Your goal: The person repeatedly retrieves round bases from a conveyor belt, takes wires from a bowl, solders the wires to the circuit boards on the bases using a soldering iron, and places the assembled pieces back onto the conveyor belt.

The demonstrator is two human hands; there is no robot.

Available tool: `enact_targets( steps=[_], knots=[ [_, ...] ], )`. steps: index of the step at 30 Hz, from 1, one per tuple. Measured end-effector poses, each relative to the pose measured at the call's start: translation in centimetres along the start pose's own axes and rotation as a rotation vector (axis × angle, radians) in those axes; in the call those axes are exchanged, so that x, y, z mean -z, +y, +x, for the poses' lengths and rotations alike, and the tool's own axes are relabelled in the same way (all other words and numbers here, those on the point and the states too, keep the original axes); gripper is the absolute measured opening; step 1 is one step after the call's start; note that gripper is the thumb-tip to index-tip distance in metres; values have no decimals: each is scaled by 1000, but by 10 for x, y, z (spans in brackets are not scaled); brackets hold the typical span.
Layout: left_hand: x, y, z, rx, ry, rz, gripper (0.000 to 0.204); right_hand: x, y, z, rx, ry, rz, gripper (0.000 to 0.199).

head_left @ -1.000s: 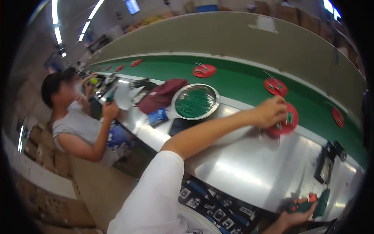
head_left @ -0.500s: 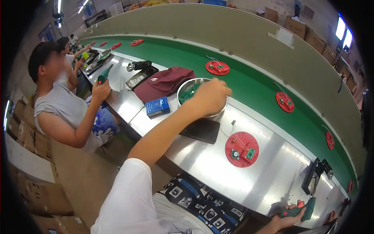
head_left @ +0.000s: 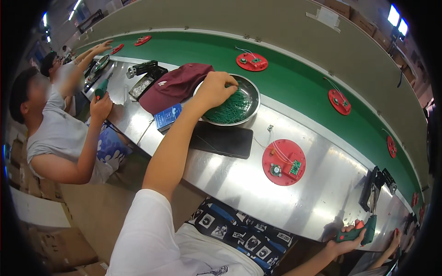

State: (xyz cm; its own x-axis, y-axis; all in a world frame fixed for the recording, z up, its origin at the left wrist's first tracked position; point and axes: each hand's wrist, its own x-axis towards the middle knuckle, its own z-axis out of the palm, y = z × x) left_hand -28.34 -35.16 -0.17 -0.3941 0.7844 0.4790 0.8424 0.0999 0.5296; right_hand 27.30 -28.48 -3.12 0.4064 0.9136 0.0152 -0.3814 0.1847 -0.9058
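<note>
Over a round metal bowl (head_left: 252, 106), my left hand (head_left: 215, 92) has its fingers pinched at a heap of thin green wires (head_left: 228, 112); strands show at its fingertips. At the lower right, my right hand (head_left: 348, 240) is wrapped around a green electric screwdriver (head_left: 367, 232), whose bit points away from me beside a black holder (head_left: 369, 191). On the metal bench between my hands lies a red round plate (head_left: 282, 172) with a speaker, a small green circuit board and loose thin wires. Neither hand touches it.
Near the bowl lie a black phone (head_left: 223, 139), a blue box (head_left: 166, 117), a maroon cap (head_left: 177, 87) and a tray of small metal parts (head_left: 143, 85). Beyond the bench, a green conveyor belt (head_left: 294, 76) carries several red plates. A co-worker (head_left: 64, 138) at left holds another screwdriver.
My left hand has shifted left across the bowl, uncovering more of the green wires and the bowl's right side. My view has turned slightly; my right hand still grips the screwdriver. A co-worker's arm now reaches toward the belt.
</note>
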Motion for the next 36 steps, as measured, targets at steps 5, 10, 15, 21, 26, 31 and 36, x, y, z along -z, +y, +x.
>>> enact_targets(
  steps=[5, 10, 15, 21, 26, 31, 36],
  knots=[
    [4, 13, 2, 51, 29, -147, 18, 3, 3, 0, 15, -7, -1, 40],
    [4, 22, -2, 63, 37, -574, 14, 11, 5, 4, 13, -57, -30, 43],
    [3, 75, -10, 71, -34, -740, 23, 7, -1, -3, -16, -77, -70, 40],
    [-9, 130, -34, -343, -194, -440, 12, 6, 0, -19, 208, -443, -57, 43],
    [-47, 154, -69, -507, -336, -497, 14, -10, 24, -65, 107, -660, -97, 60],
    [-65, 147, -79, -518, -248, -302, 14, -23, 18, -87, 55, -903, -308, 54],
    [-71, 149, -86, -529, -205, -248, 10, -25, 18, -84, 106, -954, -352, 42]
  ],
)
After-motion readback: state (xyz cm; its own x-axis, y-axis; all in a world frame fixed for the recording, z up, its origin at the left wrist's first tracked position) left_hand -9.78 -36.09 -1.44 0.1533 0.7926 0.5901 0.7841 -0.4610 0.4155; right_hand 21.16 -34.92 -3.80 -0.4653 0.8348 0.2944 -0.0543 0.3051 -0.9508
